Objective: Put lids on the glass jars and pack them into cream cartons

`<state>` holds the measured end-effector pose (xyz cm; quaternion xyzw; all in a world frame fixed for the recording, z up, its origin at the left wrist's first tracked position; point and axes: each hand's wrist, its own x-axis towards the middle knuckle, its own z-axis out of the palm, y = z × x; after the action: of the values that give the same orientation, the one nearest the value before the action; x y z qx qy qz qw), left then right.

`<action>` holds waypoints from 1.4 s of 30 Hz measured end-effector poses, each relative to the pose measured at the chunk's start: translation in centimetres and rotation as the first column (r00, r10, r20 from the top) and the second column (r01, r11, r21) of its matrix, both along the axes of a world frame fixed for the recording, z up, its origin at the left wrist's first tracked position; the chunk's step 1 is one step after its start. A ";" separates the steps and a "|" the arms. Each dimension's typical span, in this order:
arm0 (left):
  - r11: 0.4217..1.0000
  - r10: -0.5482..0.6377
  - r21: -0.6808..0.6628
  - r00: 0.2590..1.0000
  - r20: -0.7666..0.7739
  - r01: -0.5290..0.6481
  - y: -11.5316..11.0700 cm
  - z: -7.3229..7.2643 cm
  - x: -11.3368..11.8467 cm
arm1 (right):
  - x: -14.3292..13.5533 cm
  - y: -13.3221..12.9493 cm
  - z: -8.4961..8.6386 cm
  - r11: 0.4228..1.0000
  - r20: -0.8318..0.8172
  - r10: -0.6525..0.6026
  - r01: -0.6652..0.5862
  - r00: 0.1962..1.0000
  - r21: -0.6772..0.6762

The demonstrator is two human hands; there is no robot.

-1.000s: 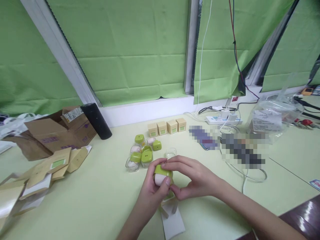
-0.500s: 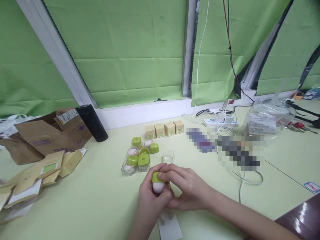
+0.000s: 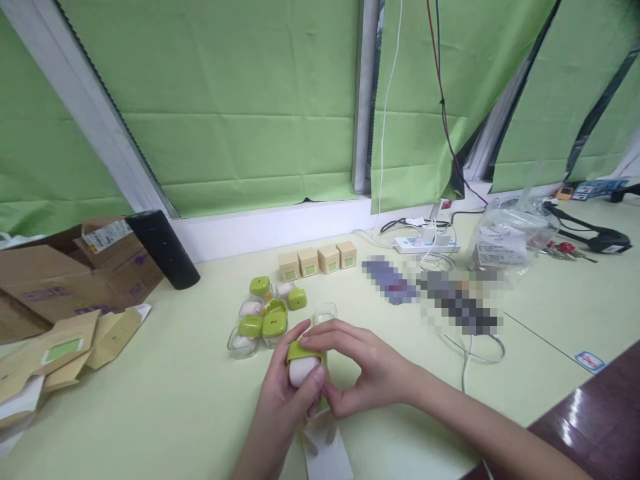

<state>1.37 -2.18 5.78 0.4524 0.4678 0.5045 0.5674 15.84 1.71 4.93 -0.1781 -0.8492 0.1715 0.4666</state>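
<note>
Between my two hands is a small white rounded item (image 3: 303,371) with a green cap over its top. My left hand (image 3: 285,393) wraps round its left side, the thumb across the front. My right hand (image 3: 357,367) curves round from the right, its fingers on the green cap. Just below them a white flat piece with upright prongs (image 3: 327,453) rests on the table. Behind my hands stands a clear plastic container (image 3: 326,311), partly covered. Several green-lidded clear containers (image 3: 275,325) cluster to the left, some with pale items inside.
Four small cardboard boxes would exceed the row's plain description: several small boxes (image 3: 319,261) line up behind. At left are a black cylinder (image 3: 163,250), a cardboard carton (image 3: 75,280) and flattened packaging (image 3: 65,350). A power strip (image 3: 425,245), cables and a plastic bag (image 3: 505,247) lie right.
The view has shifted, so the table things appear further left. The white item shows more between my hands, and my left thumb now lies higher across its front.
</note>
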 end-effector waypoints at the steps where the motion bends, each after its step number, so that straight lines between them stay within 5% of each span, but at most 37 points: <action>1: 1.000 0.011 0.006 1.000 0.011 -0.011 -0.1 0.1 0.0 | 0.0 0.0 0.1 1.000 -0.005 0.009 -0.009 1.000 -0.008; 12: 0.996 -0.075 0.042 0.997 -0.025 0.076 0.5 -0.7 -0.6 | 0.3 -0.1 0.2 0.996 -0.048 0.047 -0.050 0.998 -0.072; 16: 0.983 -0.028 0.175 0.992 -0.126 0.050 1.1 -1.1 -1.6 | 0.6 0.5 0.1 0.949 -0.182 -0.031 -0.029 0.983 -0.315; 19: 0.956 0.084 0.289 0.895 -0.438 0.051 1.4 -1.0 -2.7 | 1.1 1.7 0.0 0.788 -0.439 -0.207 -0.116 0.874 -0.604; 23: 0.923 0.018 0.269 0.668 -0.744 0.275 1.9 0.1 -4.0 | 2.0 3.3 0.4 0.514 -0.651 -0.421 -0.426 0.632 -0.745; 26: 0.891 -0.053 0.241 0.614 -0.787 0.386 2.5 0.8 -4.9 | 2.4 3.7 0.8 0.289 -0.641 -0.463 -0.579 0.613 -0.762; 28: 0.846 -0.158 0.196 0.585 -0.796 0.495 2.8 0.8 -5.5 | 2.3 3.7 0.8 0.213 -0.619 -0.443 -0.594 0.649 -0.776; 31: 0.745 -0.289 0.107 0.464 -0.838 0.658 2.8 -0.2 -5.9 | 1.8 3.3 0.5 0.229 -0.591 -0.393 -0.547 0.705 -0.805; 34: 0.726 -0.296 0.051 0.379 -0.877 0.686 2.4 -1.7 -5.7 | 1.2 3.0 0.2 0.277 -0.590 -0.332 -0.522 0.736 -0.807; 37: 0.749 -0.234 0.116 0.424 -0.875 0.652 2.1 -2.7 -5.4 | 0.9 2.9 -0.1 0.349 -0.554 -0.286 -0.453 0.782 -0.820; 42: 0.799 -0.105 0.261 0.553 -0.826 0.542 2.1 -3.3 -4.9 | 0.9 2.7 -0.4 0.567 -0.362 -0.240 -0.172 0.901 -0.805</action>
<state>-3.57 -0.10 2.48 0.8330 0.4258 0.2401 0.2592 16.76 4.43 4.49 -0.3482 -0.5409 0.5719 0.5089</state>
